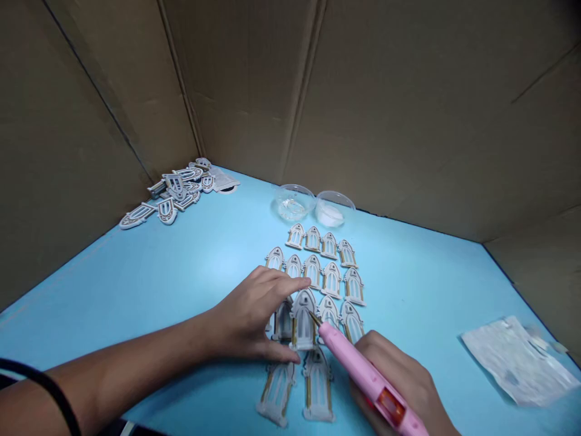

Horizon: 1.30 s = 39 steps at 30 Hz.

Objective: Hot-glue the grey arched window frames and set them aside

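My left hand (258, 309) reaches in from the left, index finger at the top and thumb at the bottom of a small white arched window piece (305, 324) with gold-brown edges, gripping it. My right hand (399, 375) is closed round a pink pen-shaped tool (351, 357) with an orange window in its body. The tool's pointed metal tip is at the middle of the gripped piece. Two similar window pieces (318, 387) lie just below, and rows of them (331, 280) spread out behind. My left hand covers some of these.
A heap of arched pieces (175, 188) lies at the back left. Two clear plastic cups (336, 212) stand behind the rows, the right one with something white inside. A crumpled white packet (517, 363) lies at right. Cardboard walls (385, 109) enclose the blue table (181, 260).
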Each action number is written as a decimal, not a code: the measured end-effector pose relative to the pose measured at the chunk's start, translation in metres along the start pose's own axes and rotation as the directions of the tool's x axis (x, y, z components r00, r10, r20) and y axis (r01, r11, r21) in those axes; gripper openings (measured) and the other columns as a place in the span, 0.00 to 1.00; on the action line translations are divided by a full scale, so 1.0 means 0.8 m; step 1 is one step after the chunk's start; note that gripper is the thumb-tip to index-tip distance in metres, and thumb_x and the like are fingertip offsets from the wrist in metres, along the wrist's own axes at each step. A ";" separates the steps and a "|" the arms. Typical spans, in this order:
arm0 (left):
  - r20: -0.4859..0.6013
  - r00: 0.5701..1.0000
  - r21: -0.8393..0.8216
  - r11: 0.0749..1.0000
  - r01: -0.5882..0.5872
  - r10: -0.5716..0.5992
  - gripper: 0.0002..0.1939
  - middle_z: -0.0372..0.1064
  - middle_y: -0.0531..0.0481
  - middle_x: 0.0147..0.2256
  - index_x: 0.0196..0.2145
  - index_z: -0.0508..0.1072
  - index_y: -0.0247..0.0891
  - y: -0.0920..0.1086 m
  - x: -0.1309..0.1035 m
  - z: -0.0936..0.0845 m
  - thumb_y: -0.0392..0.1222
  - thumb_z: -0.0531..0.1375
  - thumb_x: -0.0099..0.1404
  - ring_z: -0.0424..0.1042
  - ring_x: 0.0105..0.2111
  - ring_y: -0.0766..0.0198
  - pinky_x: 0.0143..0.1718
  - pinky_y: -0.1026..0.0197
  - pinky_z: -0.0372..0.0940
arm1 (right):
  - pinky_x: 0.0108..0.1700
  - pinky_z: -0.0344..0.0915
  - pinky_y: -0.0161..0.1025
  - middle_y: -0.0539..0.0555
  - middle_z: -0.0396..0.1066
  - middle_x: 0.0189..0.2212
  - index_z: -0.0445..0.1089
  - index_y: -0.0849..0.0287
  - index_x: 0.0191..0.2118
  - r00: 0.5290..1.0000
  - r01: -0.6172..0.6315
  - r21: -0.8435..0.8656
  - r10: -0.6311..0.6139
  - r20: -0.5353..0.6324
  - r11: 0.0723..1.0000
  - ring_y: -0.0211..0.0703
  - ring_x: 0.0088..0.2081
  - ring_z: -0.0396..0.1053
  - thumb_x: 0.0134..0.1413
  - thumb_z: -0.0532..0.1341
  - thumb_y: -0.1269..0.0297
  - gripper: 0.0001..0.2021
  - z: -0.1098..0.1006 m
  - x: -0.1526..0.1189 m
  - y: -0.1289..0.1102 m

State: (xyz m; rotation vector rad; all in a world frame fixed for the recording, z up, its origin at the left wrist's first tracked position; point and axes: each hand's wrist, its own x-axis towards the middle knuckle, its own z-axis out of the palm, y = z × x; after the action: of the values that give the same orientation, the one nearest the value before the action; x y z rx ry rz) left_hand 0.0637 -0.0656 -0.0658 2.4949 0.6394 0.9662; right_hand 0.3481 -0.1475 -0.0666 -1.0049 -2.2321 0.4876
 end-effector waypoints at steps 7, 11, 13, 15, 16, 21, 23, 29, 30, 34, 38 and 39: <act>-0.031 0.999 -0.027 0.999 -0.023 0.022 0.46 0.72 0.37 0.55 0.70 0.49 0.43 0.000 0.003 0.000 0.64 0.65 0.67 0.74 0.51 0.47 0.50 0.48 0.64 | 0.24 0.56 0.35 0.51 0.63 0.27 0.62 0.57 0.38 0.999 0.027 -0.042 -0.026 0.028 0.999 0.37 0.25 0.60 0.74 0.52 0.63 0.09 -0.003 0.009 -0.005; -0.021 1.000 -0.036 0.999 -0.022 0.021 0.44 0.72 0.38 0.54 0.69 0.50 0.42 0.001 0.003 0.000 0.65 0.64 0.67 0.74 0.51 0.48 0.49 0.48 0.64 | 0.24 0.56 0.35 0.51 0.63 0.27 0.62 0.57 0.38 0.999 0.014 -0.044 -0.012 0.034 0.999 0.37 0.25 0.61 0.72 0.52 0.66 0.08 -0.001 0.007 -0.005; -0.021 1.000 -0.043 0.999 -0.022 0.021 0.43 0.73 0.38 0.54 0.68 0.52 0.42 0.000 0.002 0.001 0.64 0.65 0.67 0.74 0.51 0.49 0.49 0.49 0.64 | 0.23 0.57 0.35 0.51 0.63 0.27 0.63 0.57 0.38 0.999 0.012 -0.044 -0.011 0.033 0.999 0.38 0.25 0.62 0.70 0.54 0.68 0.06 -0.002 0.008 -0.007; -0.024 0.999 -0.040 0.999 -0.023 0.022 0.37 0.72 0.38 0.55 0.63 0.57 0.42 -0.001 0.001 0.001 0.61 0.66 0.67 0.73 0.52 0.49 0.50 0.48 0.65 | 0.23 0.58 0.35 0.50 0.64 0.26 0.64 0.56 0.36 1.000 0.001 -0.038 -0.001 0.013 0.999 0.37 0.24 0.63 0.68 0.56 0.70 0.06 -0.008 0.011 -0.010; -0.020 1.000 -0.034 0.999 -0.015 0.015 0.32 0.70 0.37 0.57 0.60 0.61 0.42 -0.003 0.000 0.001 0.60 0.66 0.68 0.72 0.53 0.48 0.51 0.47 0.65 | 0.23 0.59 0.34 0.50 0.65 0.26 0.64 0.56 0.36 1.000 -0.029 -0.034 0.029 -0.010 0.999 0.37 0.23 0.63 0.67 0.57 0.71 0.06 -0.012 0.013 -0.011; 0.052 0.997 -0.024 0.998 0.051 -0.050 0.19 0.63 0.37 0.64 0.47 0.71 0.43 -0.009 -0.004 0.001 0.60 0.62 0.71 0.67 0.58 0.45 0.55 0.43 0.64 | 0.24 0.63 0.36 0.49 0.67 0.24 0.67 0.53 0.32 0.874 -0.428 0.006 0.416 -0.250 0.904 0.39 0.22 0.65 0.67 0.59 0.63 0.09 -0.033 0.017 -0.016; 0.062 0.997 -0.026 0.999 0.037 -0.036 0.20 0.62 0.37 0.64 0.48 0.73 0.44 -0.010 -0.004 0.001 0.61 0.60 0.71 0.66 0.58 0.45 0.55 0.43 0.64 | 0.23 0.62 0.36 0.47 0.64 0.21 0.69 0.53 0.32 0.803 -0.525 0.061 0.518 -0.294 0.849 0.40 0.21 0.63 0.66 0.60 0.59 0.10 -0.034 0.018 -0.018; 0.035 0.999 0.026 0.999 -0.043 0.042 0.22 0.63 0.35 0.63 0.47 0.72 0.41 -0.005 -0.003 0.002 0.63 0.56 0.73 0.67 0.57 0.45 0.53 0.44 0.64 | 0.27 0.66 0.34 0.49 0.70 0.25 0.70 0.54 0.32 0.863 -0.451 0.161 0.475 -0.173 0.878 0.39 0.24 0.67 0.65 0.60 0.61 0.09 -0.019 0.020 -0.017; 0.040 0.998 0.037 0.998 -0.048 0.047 0.22 0.63 0.34 0.63 0.48 0.71 0.41 -0.005 -0.002 0.002 0.63 0.56 0.73 0.67 0.57 0.45 0.53 0.45 0.64 | 0.26 0.66 0.34 0.49 0.70 0.25 0.71 0.54 0.33 0.887 -0.419 0.153 0.440 -0.140 0.895 0.39 0.24 0.68 0.65 0.60 0.63 0.07 -0.017 0.019 -0.015; 0.038 0.998 0.070 0.996 -0.061 0.058 0.21 0.64 0.34 0.62 0.47 0.71 0.41 -0.006 -0.002 0.002 0.62 0.57 0.74 0.68 0.56 0.45 0.52 0.45 0.63 | 0.27 0.66 0.33 0.49 0.72 0.27 0.72 0.54 0.33 0.947 -0.302 0.146 0.314 -0.064 0.942 0.38 0.24 0.70 0.64 0.59 0.69 0.07 -0.014 0.016 -0.007; 0.051 0.996 0.088 0.993 -0.073 0.068 0.19 0.63 0.34 0.63 0.47 0.69 0.41 -0.006 -0.001 0.002 0.60 0.57 0.74 0.68 0.56 0.45 0.51 0.45 0.64 | 0.28 0.69 0.34 0.50 0.74 0.30 0.75 0.53 0.37 0.948 -0.301 0.158 0.313 -0.057 0.940 0.40 0.26 0.73 0.63 0.60 0.68 0.06 -0.013 0.016 -0.006; 0.060 0.996 0.085 0.994 -0.066 0.061 0.19 0.64 0.34 0.63 0.48 0.67 0.41 -0.006 -0.001 0.001 0.60 0.58 0.74 0.68 0.56 0.46 0.51 0.45 0.64 | 0.28 0.69 0.34 0.50 0.74 0.29 0.75 0.54 0.37 0.939 -0.328 0.154 0.340 -0.059 0.932 0.40 0.26 0.73 0.64 0.60 0.67 0.06 -0.013 0.017 -0.006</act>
State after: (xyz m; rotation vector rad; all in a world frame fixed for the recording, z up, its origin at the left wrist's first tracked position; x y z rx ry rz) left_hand 0.0623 -0.0623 -0.0693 2.6236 0.5999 0.9042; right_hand 0.3457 -0.1391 -0.0509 -1.3110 -1.9263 0.7271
